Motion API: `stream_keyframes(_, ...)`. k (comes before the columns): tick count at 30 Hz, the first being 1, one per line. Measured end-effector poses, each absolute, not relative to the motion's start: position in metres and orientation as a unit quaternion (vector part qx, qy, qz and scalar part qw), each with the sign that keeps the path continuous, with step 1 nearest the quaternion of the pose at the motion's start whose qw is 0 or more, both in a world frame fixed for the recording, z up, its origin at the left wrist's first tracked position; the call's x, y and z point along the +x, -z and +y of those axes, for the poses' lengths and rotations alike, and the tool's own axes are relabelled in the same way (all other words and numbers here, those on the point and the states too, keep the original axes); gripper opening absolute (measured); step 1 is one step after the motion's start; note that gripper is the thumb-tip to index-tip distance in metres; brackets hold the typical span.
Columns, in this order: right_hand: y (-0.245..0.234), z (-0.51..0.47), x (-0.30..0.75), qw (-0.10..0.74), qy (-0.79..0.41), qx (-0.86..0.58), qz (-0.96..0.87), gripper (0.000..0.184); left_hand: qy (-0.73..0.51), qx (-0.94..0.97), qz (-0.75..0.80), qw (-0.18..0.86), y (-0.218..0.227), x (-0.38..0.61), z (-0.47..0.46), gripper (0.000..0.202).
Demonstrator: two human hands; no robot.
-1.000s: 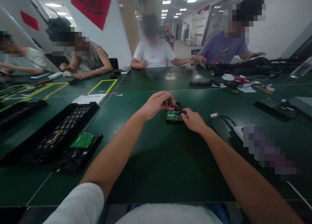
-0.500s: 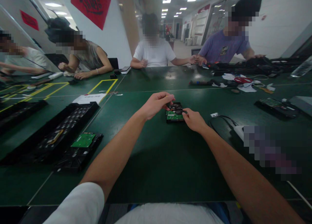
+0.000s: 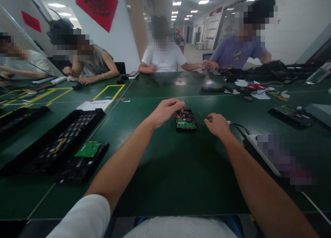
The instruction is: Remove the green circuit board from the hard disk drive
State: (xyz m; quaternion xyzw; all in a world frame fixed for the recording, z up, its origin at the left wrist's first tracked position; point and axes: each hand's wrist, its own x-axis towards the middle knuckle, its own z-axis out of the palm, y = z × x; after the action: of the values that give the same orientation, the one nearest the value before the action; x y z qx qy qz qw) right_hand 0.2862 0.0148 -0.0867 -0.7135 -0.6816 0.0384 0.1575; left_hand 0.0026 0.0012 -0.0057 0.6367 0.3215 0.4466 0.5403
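Observation:
A small hard drive [image 3: 186, 120] lies on the green table [image 3: 165, 162], its green circuit board facing up. My left hand [image 3: 165, 112] hovers over the drive's far left corner. Its fingers are pinched on a small tool, of which only a yellowish tip shows. My right hand [image 3: 217, 125] is off the drive, a short way to its right and just above the table. Its fingers are curled with thumb and forefinger close together, and I cannot make out whether anything is in them.
Black trays [image 3: 64, 141] on the left hold a loose green board [image 3: 89, 149]. A black cable [image 3: 239, 126] and a white block lie right of my right hand. Another board [image 3: 292, 112] is at far right. Several people work along the far edge. Paper [image 3: 94, 104] lies by yellow tape lines.
My right hand has let go of the drive's right edge and moved right. My left hand stays pinched over the drive, and the yellow-and-black tool is now mostly hidden.

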Motion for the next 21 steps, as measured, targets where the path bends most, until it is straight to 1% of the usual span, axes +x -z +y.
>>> stream_keyframes(3, 0.092, 0.014, 0.279, 0.119, -0.051, -0.667, -0.734, 0.038, -0.449, 0.631, 0.325, 0.542, 0.005, 0.003, 0.001, 0.027)
stream_keyframes(7, 0.092, 0.012, 0.272, 0.110, -0.056, -0.667, -0.735, 0.023, -0.447, 0.625, 0.324, 0.552, 0.005, 0.004, 0.001, 0.029)
stream_keyframes(9, 0.092, 0.012, 0.271, 0.111, -0.058, -0.672, -0.730, 0.018, -0.447, 0.621, 0.325, 0.556, 0.006, 0.004, 0.001, 0.030)
stream_keyframes(21, 0.096, 0.013, 0.270, 0.137, -0.052, -0.666, -0.731, 0.015, -0.447, 0.615, 0.323, 0.564, 0.005, 0.004, 0.001, 0.030)
